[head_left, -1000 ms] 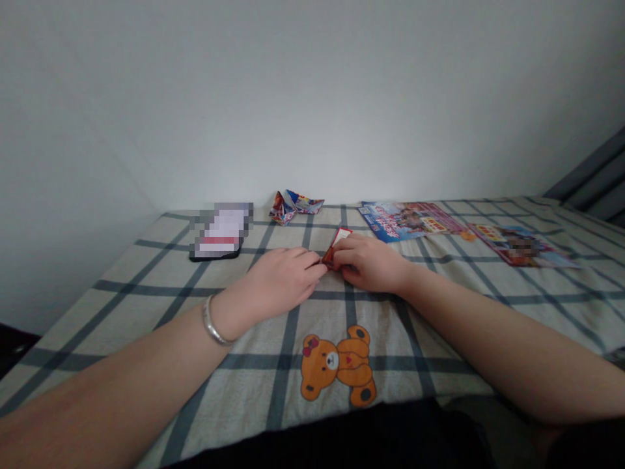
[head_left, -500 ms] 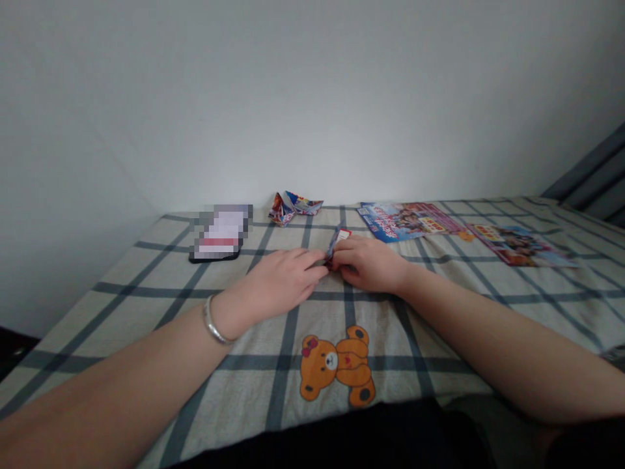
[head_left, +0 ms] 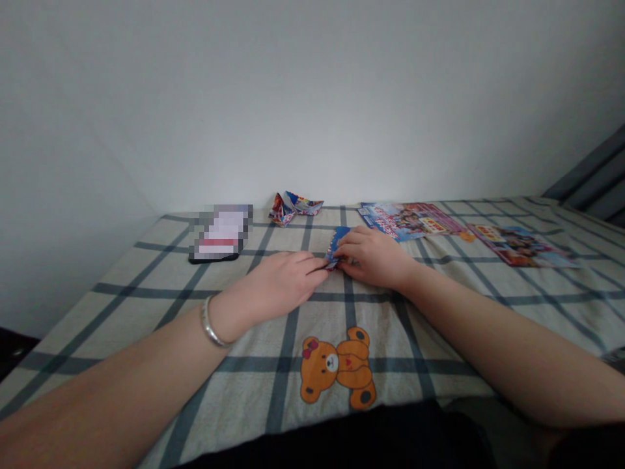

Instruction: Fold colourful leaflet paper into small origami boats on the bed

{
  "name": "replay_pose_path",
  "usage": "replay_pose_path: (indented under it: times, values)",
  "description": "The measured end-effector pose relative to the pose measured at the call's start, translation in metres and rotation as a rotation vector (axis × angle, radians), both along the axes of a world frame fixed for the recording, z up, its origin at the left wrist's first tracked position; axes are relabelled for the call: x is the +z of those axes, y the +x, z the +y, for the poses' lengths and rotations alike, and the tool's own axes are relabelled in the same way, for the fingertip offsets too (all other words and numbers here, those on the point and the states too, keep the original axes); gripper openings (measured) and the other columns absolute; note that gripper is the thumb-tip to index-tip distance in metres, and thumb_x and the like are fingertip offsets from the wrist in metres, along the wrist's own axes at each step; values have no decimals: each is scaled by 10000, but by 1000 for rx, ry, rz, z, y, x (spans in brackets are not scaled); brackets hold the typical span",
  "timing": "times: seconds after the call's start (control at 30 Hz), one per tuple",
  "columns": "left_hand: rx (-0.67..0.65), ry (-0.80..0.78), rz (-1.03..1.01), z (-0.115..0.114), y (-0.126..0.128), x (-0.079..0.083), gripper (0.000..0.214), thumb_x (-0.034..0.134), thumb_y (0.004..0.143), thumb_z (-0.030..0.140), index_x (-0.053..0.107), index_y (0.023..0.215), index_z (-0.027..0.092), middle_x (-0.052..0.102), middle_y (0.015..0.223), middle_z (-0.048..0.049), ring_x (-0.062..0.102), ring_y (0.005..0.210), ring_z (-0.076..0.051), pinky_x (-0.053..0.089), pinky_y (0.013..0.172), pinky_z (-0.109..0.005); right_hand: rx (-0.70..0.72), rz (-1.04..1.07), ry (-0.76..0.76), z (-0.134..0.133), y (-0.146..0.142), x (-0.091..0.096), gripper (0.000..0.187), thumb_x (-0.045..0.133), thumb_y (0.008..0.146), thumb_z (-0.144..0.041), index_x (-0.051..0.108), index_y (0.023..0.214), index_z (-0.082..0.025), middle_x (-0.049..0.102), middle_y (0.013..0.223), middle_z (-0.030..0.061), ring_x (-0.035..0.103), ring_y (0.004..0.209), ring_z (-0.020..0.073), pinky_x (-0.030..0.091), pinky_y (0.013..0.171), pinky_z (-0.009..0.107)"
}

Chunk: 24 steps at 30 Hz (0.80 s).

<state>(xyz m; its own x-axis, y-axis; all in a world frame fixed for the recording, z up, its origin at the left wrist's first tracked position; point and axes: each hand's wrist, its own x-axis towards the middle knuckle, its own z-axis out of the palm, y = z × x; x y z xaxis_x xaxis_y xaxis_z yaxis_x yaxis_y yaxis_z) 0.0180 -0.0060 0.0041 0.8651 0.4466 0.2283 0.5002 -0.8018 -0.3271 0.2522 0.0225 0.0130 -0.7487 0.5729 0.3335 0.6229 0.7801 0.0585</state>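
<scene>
A small piece of folded printed paper (head_left: 336, 241), blue on its upper face, lies between my hands near the middle of the bed. My left hand (head_left: 286, 281) pinches its left corner, the thumb and fingers closed together. Over its right side rests my right hand (head_left: 374, 256), with curled fingers holding it and covering much of it. A silver bangle (head_left: 211, 322) circles my left wrist. Beyond the hands, near the wall, stands a folded paper shape (head_left: 293, 207) in the same kind of colourful print.
A phone (head_left: 219, 233) with a blurred screen lies to the left. Two colourful printed sheets, a nearer flyer (head_left: 520, 245) and a farther flyer (head_left: 415, 220), lie flat on the right. The checked cloth (head_left: 254, 391) carries a bear print, and a pale wall (head_left: 312, 98) rises behind.
The paper's upper flap has turned so more blue shows. My right hand has lifted slightly and spread over it, while my left hand has stayed nearly in place.
</scene>
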Motion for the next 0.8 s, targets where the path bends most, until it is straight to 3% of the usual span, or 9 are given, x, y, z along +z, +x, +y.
replay_pose_path:
  times: [0.13, 0.23, 0.33, 0.43, 0.63, 0.8]
  values:
    - [-23, -21, -5, 0, -2, 0, 394, 481, 932, 170, 522, 1318, 237, 611, 1262, -78, 567, 1128, -223, 477, 934, -369, -64, -18, -40, -1, 1, 1, 196, 568, 880, -295, 694, 973, -176, 694, 1063, 78, 618, 1000, 221, 477, 855, 342]
    - [12, -43, -60, -1, -1, 0, 437, 432, 963, 193, 442, 1400, 196, 614, 1249, -101, 583, 1099, -216, 488, 917, -365, -135, -43, -51, -3, 0, 4, 208, 569, 876, -336, 679, 969, -187, 706, 1024, 70, 645, 934, 217, 482, 766, 323]
    - [-3, -56, -70, -1, 0, -1, 368, 406, 979, 227, 534, 1311, 136, 615, 1262, -112, 566, 1139, -228, 470, 964, -385, -223, -87, -21, -6, -1, 7, 233, 550, 882, -382, 677, 941, -195, 715, 965, 79, 660, 861, 229, 467, 693, 325]
    - [10, -82, -87, 0, 0, -2, 338, 407, 984, 247, 582, 1263, 169, 604, 1303, -91, 554, 1178, -219, 442, 1013, -394, -310, -141, 19, -9, -2, 10, 291, 534, 885, -439, 668, 890, -180, 717, 928, 114, 666, 818, 256, 463, 655, 344]
    - [33, -147, -144, 4, -3, -5, 318, 448, 970, 263, 598, 1245, 207, 517, 1424, -93, 505, 1277, -217, 389, 1080, -409, -346, -132, 21, -11, -3, 8, 312, 519, 885, -438, 647, 935, -158, 716, 947, 155, 664, 859, 305, 476, 681, 381]
    - [60, -180, -172, 6, -4, -5, 367, 483, 948, 260, 542, 1305, 200, 535, 1382, -95, 514, 1241, -222, 398, 1071, -421, -332, 86, -80, -8, -4, 0, 258, 568, 842, -329, 590, 1018, -141, 705, 964, 138, 651, 906, 274, 488, 768, 373]
